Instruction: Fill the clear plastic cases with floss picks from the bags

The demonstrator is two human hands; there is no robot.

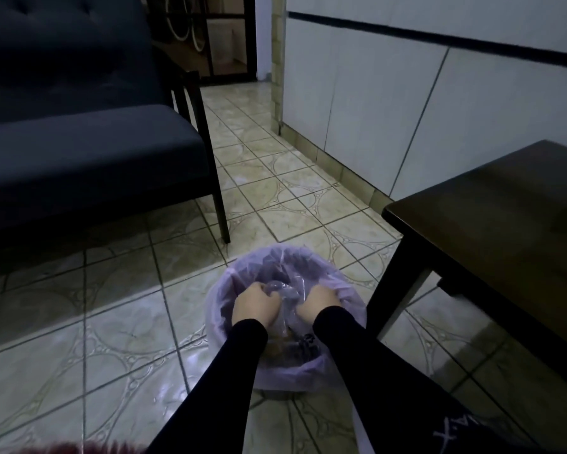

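Head view | both hands, left hand [255, 304] and right hand [318, 304], grip clear bag [283, 290] | over lined bin [351, 309]

One head-worn view looks forward and steeply down at the tiled floor [118, 339]. Nearest, at 6 o'clock, sleeved arms reach to a lined bin [285, 371]. A sofa [79, 152] lies farther at 10 o'clock, a table [505, 224] at 3, a doorway [229, 44] farthest at 12.

You have a bin [351, 309] lined with a lilac bag standing on the patterned tile floor [79, 348], a dark sofa [79, 142] at left, a dark wooden table [505, 224] at right.
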